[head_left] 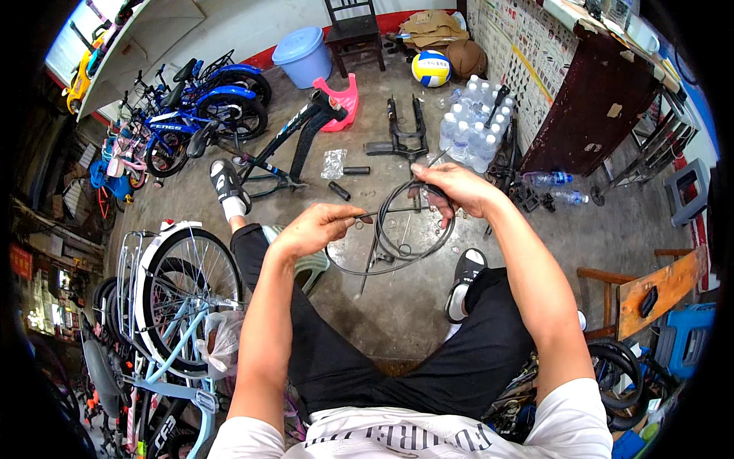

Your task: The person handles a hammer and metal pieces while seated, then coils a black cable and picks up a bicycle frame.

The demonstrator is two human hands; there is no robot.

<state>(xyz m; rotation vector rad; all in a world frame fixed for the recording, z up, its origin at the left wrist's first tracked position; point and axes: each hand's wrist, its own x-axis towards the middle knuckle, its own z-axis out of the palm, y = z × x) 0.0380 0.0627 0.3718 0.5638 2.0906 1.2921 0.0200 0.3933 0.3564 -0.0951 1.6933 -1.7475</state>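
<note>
The left hand (313, 229) pinched a straight length of the cable (378, 229), while the right hand (459, 190) gripped its coil near the top — loops spread between the two, on the wearer's side of the fork (405, 143). It looked light and springy, fairly stiff — probably best held where the loops bunched.

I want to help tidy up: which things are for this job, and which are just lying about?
For the job: held black cable; perhaps bicycle frame, fork.
Likely just lying about: volleyball, blue bucket, water bottles, dark chair.
</note>
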